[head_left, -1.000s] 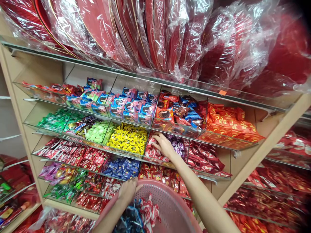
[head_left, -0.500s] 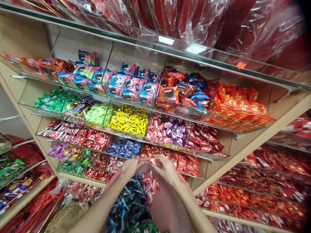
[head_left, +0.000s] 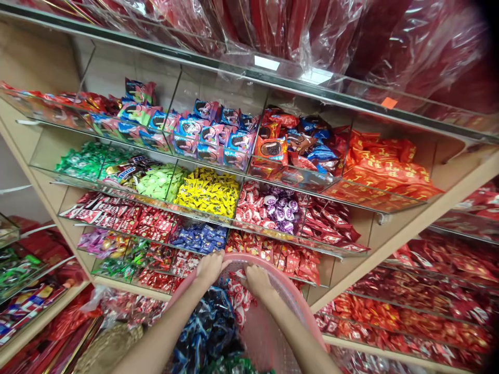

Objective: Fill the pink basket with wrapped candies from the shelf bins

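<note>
My left hand (head_left: 210, 268) is closed over the far rim of a pink plastic basket (head_left: 302, 296), thumb inside. Reaching down into the basket, my right hand (head_left: 259, 280) has its fingers curled beside a heap of red-and-white wrapped candies (head_left: 238, 300). Whatever it grips is hidden. Dark blue-and-black wrapped sweets (head_left: 206, 327) fill the basket's left side, and green-wrapped sweets (head_left: 234, 364) show at the bottom edge. Some bare basket wall is visible on the right.
A tiered shelf with clear dividers stands ahead, holding yellow-wrapped sweets (head_left: 208, 192), purple-and-white candies (head_left: 283, 208) and blue packets (head_left: 200, 236). More shelves of red packets (head_left: 429, 280) are at right. A woven basket (head_left: 109, 348) sits low on the left.
My right hand has moved from above the rim down into the basket, with its fingers curling in. The red-and-white candy at its fingertips no longer shows there. My left hand stays on the rim.
</note>
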Tool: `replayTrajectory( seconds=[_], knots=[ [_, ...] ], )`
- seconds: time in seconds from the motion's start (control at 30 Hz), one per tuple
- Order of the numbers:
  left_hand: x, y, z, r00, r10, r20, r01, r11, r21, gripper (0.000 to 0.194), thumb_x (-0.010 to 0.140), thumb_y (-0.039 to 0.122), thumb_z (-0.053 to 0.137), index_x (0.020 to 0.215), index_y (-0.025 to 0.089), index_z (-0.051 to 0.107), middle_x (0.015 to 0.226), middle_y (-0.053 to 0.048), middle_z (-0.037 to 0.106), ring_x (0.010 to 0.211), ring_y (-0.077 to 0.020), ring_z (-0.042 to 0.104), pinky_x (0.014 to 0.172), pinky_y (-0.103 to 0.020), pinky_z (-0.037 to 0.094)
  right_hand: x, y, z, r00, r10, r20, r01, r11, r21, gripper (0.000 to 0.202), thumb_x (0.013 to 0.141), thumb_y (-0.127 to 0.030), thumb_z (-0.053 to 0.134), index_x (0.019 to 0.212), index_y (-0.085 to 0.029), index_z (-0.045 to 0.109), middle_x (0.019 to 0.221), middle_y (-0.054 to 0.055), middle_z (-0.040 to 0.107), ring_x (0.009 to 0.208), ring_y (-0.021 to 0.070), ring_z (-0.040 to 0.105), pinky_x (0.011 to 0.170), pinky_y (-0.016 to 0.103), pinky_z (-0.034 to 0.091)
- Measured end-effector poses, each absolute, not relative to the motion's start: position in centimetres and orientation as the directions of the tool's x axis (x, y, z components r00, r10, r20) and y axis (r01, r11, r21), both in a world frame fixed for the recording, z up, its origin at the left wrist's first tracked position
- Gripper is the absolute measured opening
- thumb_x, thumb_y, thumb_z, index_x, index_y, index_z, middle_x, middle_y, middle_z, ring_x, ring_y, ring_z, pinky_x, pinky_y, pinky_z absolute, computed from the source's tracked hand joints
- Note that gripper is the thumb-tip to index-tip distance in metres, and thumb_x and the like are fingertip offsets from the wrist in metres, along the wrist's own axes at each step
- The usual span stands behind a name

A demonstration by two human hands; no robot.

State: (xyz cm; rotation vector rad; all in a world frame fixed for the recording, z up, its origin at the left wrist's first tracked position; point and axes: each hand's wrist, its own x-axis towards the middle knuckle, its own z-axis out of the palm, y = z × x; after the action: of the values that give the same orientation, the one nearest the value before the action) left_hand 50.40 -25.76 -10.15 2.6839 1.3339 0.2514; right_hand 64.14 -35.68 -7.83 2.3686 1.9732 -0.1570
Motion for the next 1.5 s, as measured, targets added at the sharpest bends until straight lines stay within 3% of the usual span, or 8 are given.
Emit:
replayTrajectory(
  seconds=[0.37, 0.47, 0.6, 0.73, 0.87, 1.1, 1.27, 1.5],
  knots=[
    [50.2, -25.7, -9.9, 0.588, 0.807, 0.051, 0.784, -0.584, 0.208, 0.042, 0.09, 0.049, 0.032, 0.108, 0.018, 0.053, 0.099, -0.012, 0.067, 0.091, -0.0247, 0.065, 0.076, -0.034, 0.05, 63.7, -35.5, -5.7, 0.171, 0.979, -0.113, 0.975, -0.185, -0.125, 0.026, 0.08, -0.025, 0.055, 0.102, -0.014, 0.062, 0.107, 0.016, 0.063, 0.097, 0.0259, 0.061, 0.077, 0.033, 0.044],
    [50.2, -25.7, -10.1, 0.578, 0.815, 0.044, 0.79, -0.572, 0.219, 0.048, 0.089, 0.052, 0.029, 0.112, 0.017, 0.052, 0.099, -0.013, 0.067, 0.091, -0.0254, 0.064, 0.075, -0.034, 0.05, 63.9, -35.4, -1.5, 0.095, 0.995, 0.031, 0.966, -0.085, -0.242, 0.022, 0.08, -0.03, 0.056, 0.098, -0.019, 0.062, 0.099, 0.01, 0.066, 0.094, 0.0219, 0.061, 0.074, 0.028, 0.042],
    [50.3, -25.6, -10.5, 0.581, 0.812, 0.051, 0.789, -0.578, 0.207, 0.048, 0.089, 0.052, 0.03, 0.113, 0.017, 0.052, 0.101, -0.014, 0.066, 0.094, -0.0251, 0.064, 0.077, -0.033, 0.05, 64.9, -34.1, 5.8, 0.039, 0.975, 0.22, 0.916, 0.053, -0.398, 0.02, 0.086, -0.034, 0.049, 0.081, -0.019, 0.062, 0.073, 0.002, 0.066, 0.067, 0.0136, 0.059, 0.063, 0.023, 0.039],
    [50.3, -25.6, -10.6, 0.579, 0.813, 0.068, 0.791, -0.58, 0.196, 0.046, 0.089, 0.05, 0.032, 0.112, 0.016, 0.053, 0.1, -0.014, 0.067, 0.093, -0.0257, 0.064, 0.076, -0.034, 0.05, 66.5, -30.8, 9.9, 0.053, 0.944, 0.326, 0.92, 0.081, -0.385, 0.015, 0.079, -0.027, 0.058, 0.088, -0.015, 0.062, 0.079, 0.003, 0.066, 0.072, 0.0142, 0.058, 0.066, 0.024, 0.04],
    [50.2, -25.5, -10.6, 0.591, 0.804, 0.073, 0.78, -0.592, 0.202, 0.045, 0.089, 0.05, 0.032, 0.109, 0.016, 0.054, 0.1, -0.013, 0.067, 0.092, -0.0257, 0.065, 0.075, -0.034, 0.05, 67.2, -27.2, 9.8, -0.021, 0.982, 0.187, 0.934, 0.086, -0.346, 0.035, 0.069, -0.026, 0.069, 0.1, -0.012, 0.062, 0.096, 0.006, 0.065, 0.085, 0.0159, 0.058, 0.074, 0.025, 0.042],
    [50.2, -25.5, -10.6, 0.593, 0.801, 0.083, 0.78, -0.596, 0.192, 0.046, 0.089, 0.05, 0.032, 0.11, 0.016, 0.054, 0.1, -0.013, 0.067, 0.092, -0.0265, 0.064, 0.075, -0.034, 0.05, 66.4, -24.3, 8.9, -0.006, 0.999, -0.044, 0.951, -0.008, -0.309, 0.037, 0.066, -0.023, 0.066, 0.1, -0.011, 0.063, 0.089, 0.004, 0.067, 0.077, 0.0153, 0.059, 0.066, 0.023, 0.044],
    [50.3, -25.7, -10.4, 0.582, 0.811, 0.055, 0.791, -0.581, 0.193, 0.044, 0.09, 0.048, 0.032, 0.112, 0.017, 0.052, 0.102, -0.013, 0.066, 0.094, -0.0252, 0.063, 0.076, -0.033, 0.049, 66.2, -23.4, 9.1, 0.01, 0.988, -0.154, 0.951, -0.057, -0.304, 0.05, 0.064, -0.022, 0.065, 0.114, -0.015, 0.06, 0.11, 0.007, 0.065, 0.091, 0.0195, 0.061, 0.077, 0.025, 0.046],
    [50.1, -25.8, -10.3, 0.584, 0.81, 0.052, 0.791, -0.582, 0.189, 0.043, 0.09, 0.048, 0.031, 0.11, 0.017, 0.052, 0.102, -0.013, 0.066, 0.093, -0.0252, 0.064, 0.075, -0.033, 0.049, 66.3, -23.2, 9.0, 0.009, 0.993, -0.119, 0.936, -0.051, -0.349, 0.048, 0.061, -0.023, 0.068, 0.108, -0.016, 0.064, 0.106, 0.006, 0.067, 0.09, 0.0205, 0.062, 0.077, 0.025, 0.047]
  ],
)
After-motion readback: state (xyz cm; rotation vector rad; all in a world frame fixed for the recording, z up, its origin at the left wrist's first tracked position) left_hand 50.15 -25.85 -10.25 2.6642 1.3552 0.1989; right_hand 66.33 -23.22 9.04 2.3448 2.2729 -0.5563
